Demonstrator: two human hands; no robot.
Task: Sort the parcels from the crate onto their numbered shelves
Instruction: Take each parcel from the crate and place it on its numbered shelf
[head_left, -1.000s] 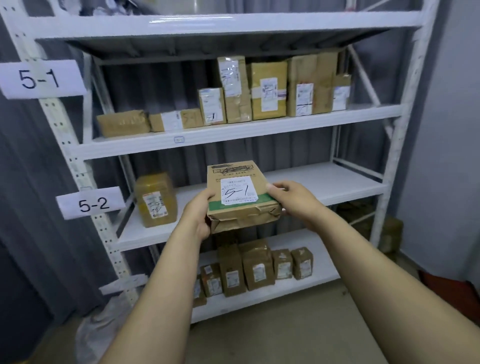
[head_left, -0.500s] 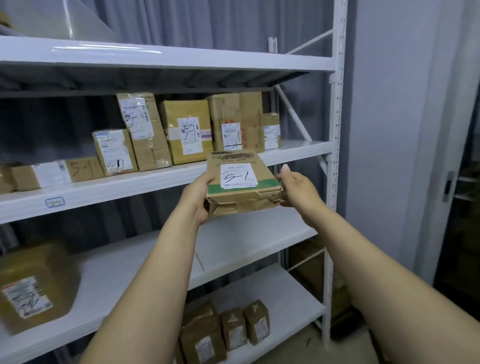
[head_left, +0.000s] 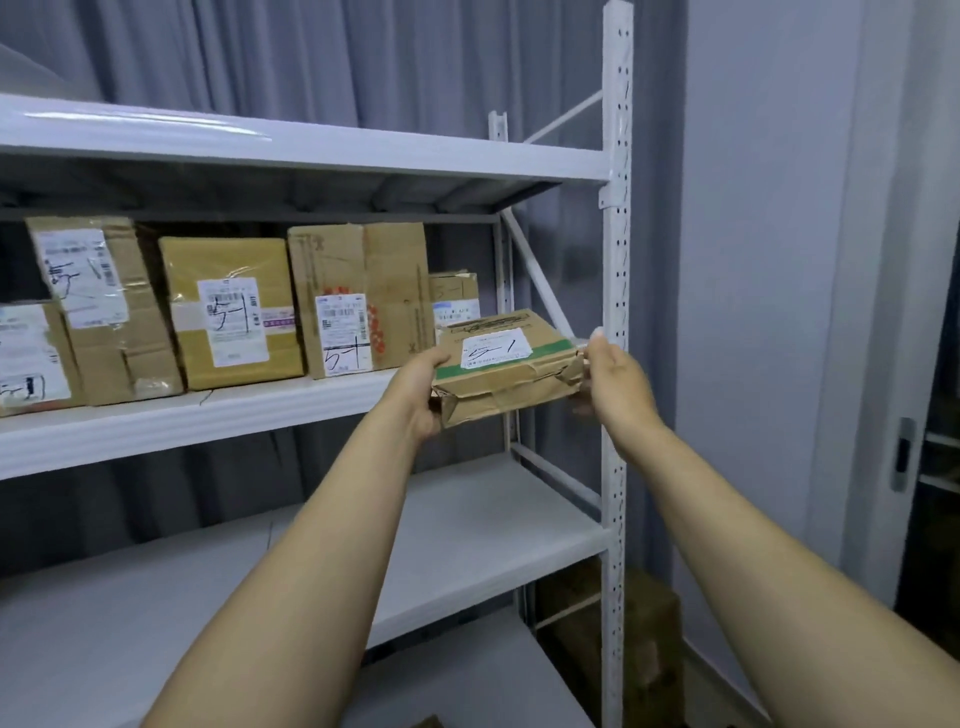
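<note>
Parcel (head_left: 506, 364) marked "5-1", gripped at its ends by the left hand (head_left: 421, 395) and the right hand (head_left: 615, 379). Within the last second it had risen from in front of the lower level to the right end of the shelf (head_left: 156, 426), where boxes (head_left: 358, 306) bearing the same mark stood. It was held just above the shelf's near edge, not yet set down. Placement beside the small box (head_left: 454, 301) appeared imminent.

parcel (head_left: 506, 371) | crumpled brown, label "5-1" | flat, at shelf (head_left: 291, 400) right end
</note>
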